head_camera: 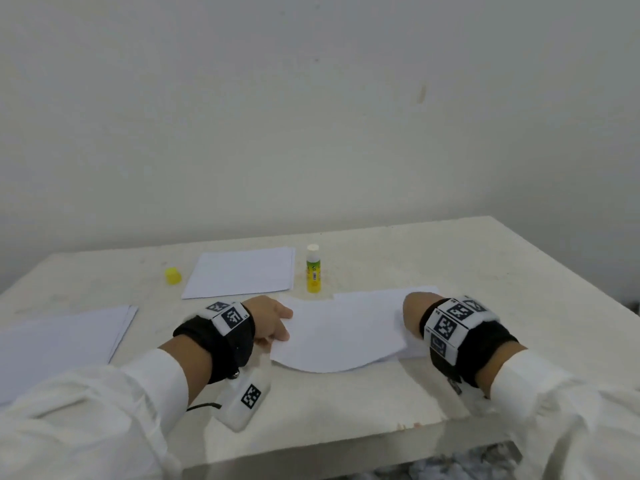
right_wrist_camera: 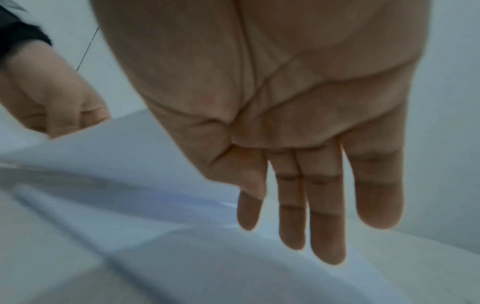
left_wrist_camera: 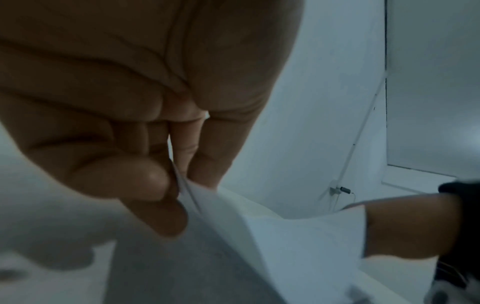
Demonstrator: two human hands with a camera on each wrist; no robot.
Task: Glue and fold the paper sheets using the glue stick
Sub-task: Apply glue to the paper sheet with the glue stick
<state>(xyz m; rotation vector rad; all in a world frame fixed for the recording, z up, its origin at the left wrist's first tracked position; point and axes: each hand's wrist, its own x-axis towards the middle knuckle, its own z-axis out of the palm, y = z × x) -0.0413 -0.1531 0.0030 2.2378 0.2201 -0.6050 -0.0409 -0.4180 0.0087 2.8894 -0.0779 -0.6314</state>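
**Hand positions on the bowed sheet**

The left hand pinches the left edge of the paper sheet between thumb and fingers; the left wrist view shows two layers of paper meeting at that pinch. The right hand is flat, with straight fingers close together above the sheet's right part; in the head view it is hidden behind the wrist and the paper, so contact cannot be confirmed. The sheet lies on the table between both hands, bowed upward, with its near edge curved.

Beyond the sheet, the glue stick stands upright and uncapped, just beside the right edge of a far paper stack. Its label is green and yellow with a barcode strip; the print is too small to read. The yellow cap sits on the table left of that stack. A second paper stack lies at the left, near the left forearm. Both wrists carry black bands with square black-and-white coded markers.
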